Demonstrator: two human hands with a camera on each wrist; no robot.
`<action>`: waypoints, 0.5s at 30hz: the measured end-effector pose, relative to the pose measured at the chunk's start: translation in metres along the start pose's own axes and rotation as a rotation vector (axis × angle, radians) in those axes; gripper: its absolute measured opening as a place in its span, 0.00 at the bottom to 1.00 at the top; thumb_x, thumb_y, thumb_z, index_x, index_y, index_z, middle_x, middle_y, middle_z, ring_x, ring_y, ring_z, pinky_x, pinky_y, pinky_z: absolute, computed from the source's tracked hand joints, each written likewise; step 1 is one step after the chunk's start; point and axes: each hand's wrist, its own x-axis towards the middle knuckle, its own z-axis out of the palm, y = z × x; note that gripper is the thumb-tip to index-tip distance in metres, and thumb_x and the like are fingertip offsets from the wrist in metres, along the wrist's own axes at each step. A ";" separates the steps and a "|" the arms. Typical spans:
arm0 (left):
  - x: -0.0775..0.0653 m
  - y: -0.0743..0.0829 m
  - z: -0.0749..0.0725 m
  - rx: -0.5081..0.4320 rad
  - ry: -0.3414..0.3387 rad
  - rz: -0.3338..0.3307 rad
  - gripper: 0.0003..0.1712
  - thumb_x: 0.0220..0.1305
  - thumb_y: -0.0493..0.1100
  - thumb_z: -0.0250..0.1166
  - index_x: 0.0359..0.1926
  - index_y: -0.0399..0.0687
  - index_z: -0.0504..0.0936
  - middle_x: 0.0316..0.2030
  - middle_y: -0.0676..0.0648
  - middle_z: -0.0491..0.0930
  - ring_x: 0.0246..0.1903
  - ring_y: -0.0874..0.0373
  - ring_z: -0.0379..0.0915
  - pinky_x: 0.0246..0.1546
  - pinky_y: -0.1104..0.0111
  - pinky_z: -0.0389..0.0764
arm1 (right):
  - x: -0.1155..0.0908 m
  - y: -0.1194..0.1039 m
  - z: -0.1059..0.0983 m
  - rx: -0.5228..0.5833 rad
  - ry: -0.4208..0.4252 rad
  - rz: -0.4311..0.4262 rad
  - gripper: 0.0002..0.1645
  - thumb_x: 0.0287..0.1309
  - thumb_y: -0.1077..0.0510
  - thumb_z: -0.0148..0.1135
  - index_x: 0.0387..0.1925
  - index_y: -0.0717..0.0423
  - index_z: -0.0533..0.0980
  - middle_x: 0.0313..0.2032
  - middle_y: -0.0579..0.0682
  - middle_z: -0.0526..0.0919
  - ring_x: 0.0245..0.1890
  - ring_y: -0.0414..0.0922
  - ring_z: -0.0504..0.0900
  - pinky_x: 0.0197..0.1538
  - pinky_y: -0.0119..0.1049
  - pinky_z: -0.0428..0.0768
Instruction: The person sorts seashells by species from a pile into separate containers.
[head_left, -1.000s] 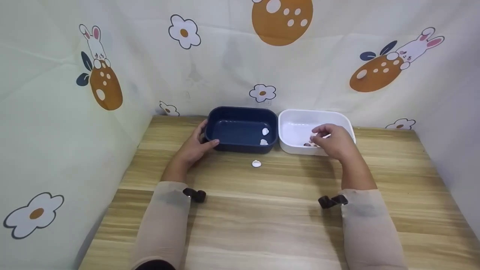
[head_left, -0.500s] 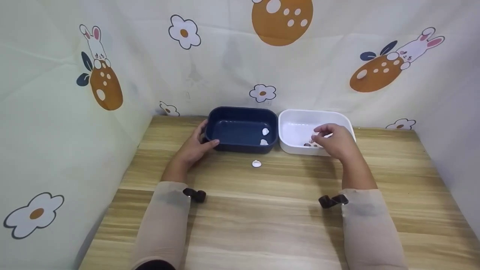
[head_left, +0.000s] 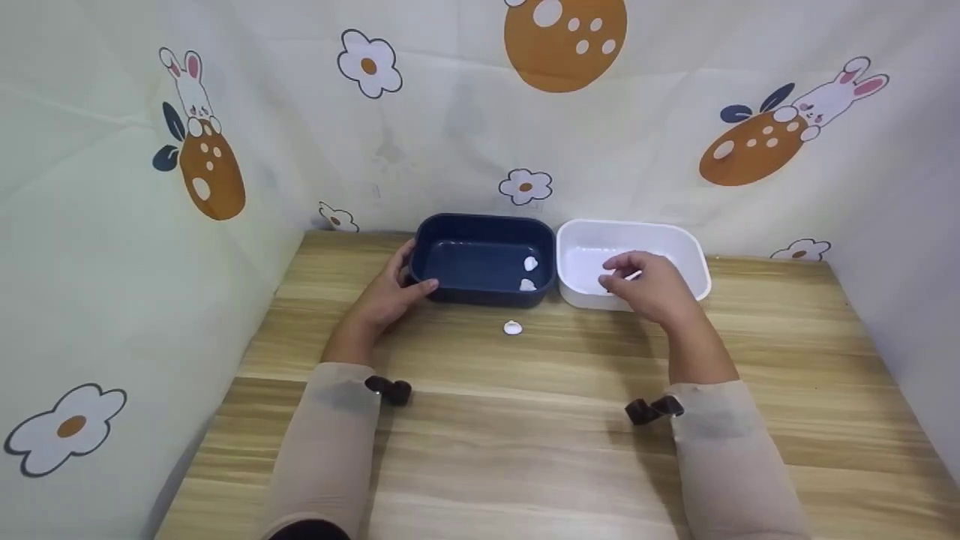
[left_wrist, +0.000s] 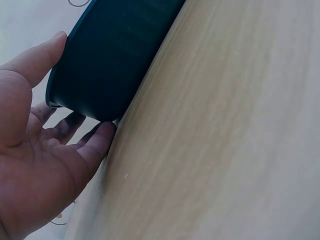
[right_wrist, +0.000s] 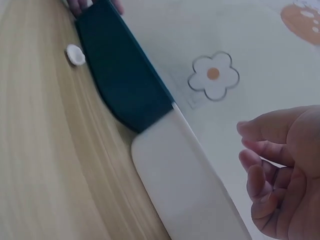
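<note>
My left hand [head_left: 390, 292] holds the left end of a dark blue rectangular basin [head_left: 480, 295], thumb at its near rim and the other fingers around its end. In the left wrist view that thumb presses the rim of the dark basin [left_wrist: 107, 55] while fingertips meet its lower side. Over a white basin [head_left: 592, 298] hovers my right hand [head_left: 649, 285], thumb and index finger apart. In the right wrist view, the right hand [right_wrist: 280, 175] has loosely bent fingers with nothing visible between them. Its fingers hide most of what lies in the white basin.
Two small white shell-like pieces, one at the back [head_left: 531, 263] and one nearer [head_left: 528, 285], lie in the dark basin's right end. Another white shell-like piece [head_left: 512, 328] lies on the wooden table [head_left: 510, 435] in front. A patterned curtain [head_left: 450, 127] stands right behind the basins.
My right hand has shifted left and slightly toward me over the white basin, covering the small brownish pieces seen there before. The left hand and dark basin stay put.
</note>
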 end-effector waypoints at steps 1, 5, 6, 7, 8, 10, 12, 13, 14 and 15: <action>0.000 0.000 0.000 0.003 0.000 -0.002 0.56 0.69 0.42 0.74 0.87 0.60 0.49 0.85 0.46 0.54 0.83 0.49 0.56 0.82 0.54 0.63 | 0.000 -0.003 0.004 0.005 -0.010 -0.017 0.20 0.68 0.48 0.71 0.54 0.56 0.85 0.43 0.53 0.86 0.45 0.49 0.81 0.43 0.34 0.79; 0.001 0.001 -0.001 0.018 -0.001 -0.006 0.57 0.69 0.44 0.75 0.87 0.61 0.48 0.86 0.47 0.52 0.84 0.49 0.53 0.83 0.55 0.61 | -0.001 -0.018 0.020 0.041 -0.052 -0.064 0.19 0.66 0.48 0.72 0.52 0.55 0.86 0.39 0.49 0.86 0.41 0.47 0.81 0.42 0.33 0.78; 0.001 0.001 -0.001 0.022 0.000 -0.007 0.57 0.69 0.45 0.75 0.87 0.61 0.48 0.86 0.47 0.52 0.84 0.49 0.53 0.84 0.55 0.60 | -0.001 -0.022 0.024 0.053 -0.061 -0.068 0.19 0.65 0.49 0.73 0.52 0.55 0.86 0.38 0.48 0.86 0.40 0.47 0.81 0.42 0.34 0.78; 0.001 0.001 -0.002 0.024 0.000 -0.008 0.57 0.69 0.45 0.75 0.87 0.61 0.48 0.86 0.47 0.52 0.85 0.49 0.52 0.84 0.55 0.60 | -0.001 -0.026 0.027 0.064 -0.069 -0.072 0.18 0.65 0.49 0.73 0.51 0.54 0.87 0.38 0.47 0.86 0.39 0.46 0.81 0.41 0.34 0.78; 0.001 0.000 -0.002 0.027 0.000 -0.009 0.57 0.69 0.45 0.75 0.87 0.61 0.49 0.86 0.47 0.52 0.85 0.48 0.52 0.84 0.55 0.60 | -0.001 -0.030 0.031 0.077 -0.078 -0.074 0.18 0.65 0.49 0.73 0.51 0.54 0.87 0.38 0.47 0.86 0.38 0.46 0.81 0.41 0.34 0.78; 0.000 0.000 -0.002 0.033 -0.001 -0.012 0.57 0.69 0.46 0.75 0.87 0.61 0.49 0.86 0.47 0.51 0.85 0.48 0.51 0.84 0.54 0.60 | -0.002 -0.037 0.038 0.096 -0.095 -0.075 0.16 0.64 0.50 0.73 0.49 0.52 0.87 0.37 0.46 0.86 0.37 0.45 0.81 0.41 0.35 0.79; 0.000 0.000 -0.002 0.037 -0.004 -0.015 0.57 0.69 0.46 0.75 0.87 0.62 0.48 0.86 0.47 0.51 0.85 0.47 0.51 0.84 0.54 0.59 | -0.003 -0.043 0.046 0.101 -0.116 -0.079 0.15 0.64 0.50 0.73 0.49 0.51 0.88 0.38 0.46 0.87 0.37 0.44 0.81 0.40 0.35 0.79; 0.000 0.000 -0.002 0.036 -0.005 -0.016 0.57 0.69 0.46 0.75 0.87 0.62 0.48 0.87 0.47 0.51 0.85 0.47 0.51 0.84 0.54 0.59 | -0.003 -0.046 0.050 0.105 -0.128 -0.081 0.15 0.65 0.50 0.73 0.49 0.51 0.87 0.38 0.46 0.86 0.36 0.44 0.80 0.40 0.36 0.79; 0.000 0.000 -0.002 0.035 -0.005 -0.016 0.57 0.70 0.45 0.74 0.87 0.62 0.48 0.87 0.47 0.50 0.85 0.47 0.50 0.84 0.53 0.59 | -0.003 -0.049 0.054 0.110 -0.137 -0.083 0.15 0.65 0.50 0.73 0.49 0.51 0.87 0.38 0.46 0.86 0.37 0.44 0.80 0.40 0.36 0.79; 0.000 0.000 -0.002 0.031 -0.004 -0.016 0.57 0.70 0.45 0.74 0.87 0.62 0.48 0.87 0.47 0.50 0.85 0.47 0.51 0.84 0.53 0.59 | -0.002 -0.051 0.057 0.113 -0.144 -0.085 0.15 0.65 0.50 0.73 0.50 0.51 0.87 0.38 0.46 0.86 0.37 0.44 0.80 0.40 0.36 0.79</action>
